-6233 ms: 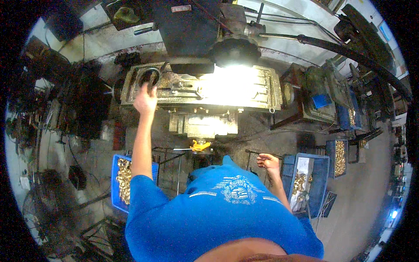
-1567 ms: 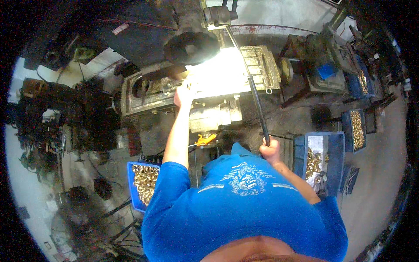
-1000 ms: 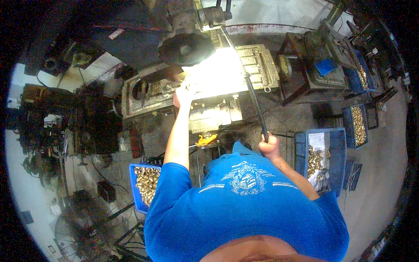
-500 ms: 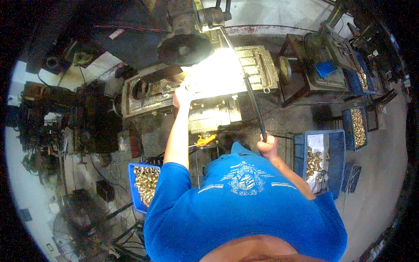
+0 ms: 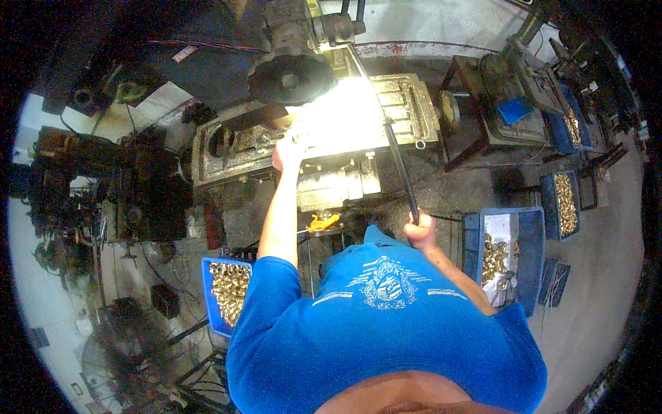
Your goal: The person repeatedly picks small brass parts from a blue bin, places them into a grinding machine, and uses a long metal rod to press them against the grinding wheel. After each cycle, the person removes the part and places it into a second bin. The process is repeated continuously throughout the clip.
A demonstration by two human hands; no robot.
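Right hand (image 5: 421, 232) wrapped around near end of long lever (image 5: 401, 165); lever's long axis runs forward, slightly left, crossing tabletop (image 5: 429, 114) in view. Left hand (image 5: 286, 154) farther off, beside glare; grip can't be told.

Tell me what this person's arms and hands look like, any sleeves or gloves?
Short blue sleeves match a blue shirt with a white print. The forearms below are bare. The right hand wears no glove; the left hand looks bare too, though glare washes out its fingers.
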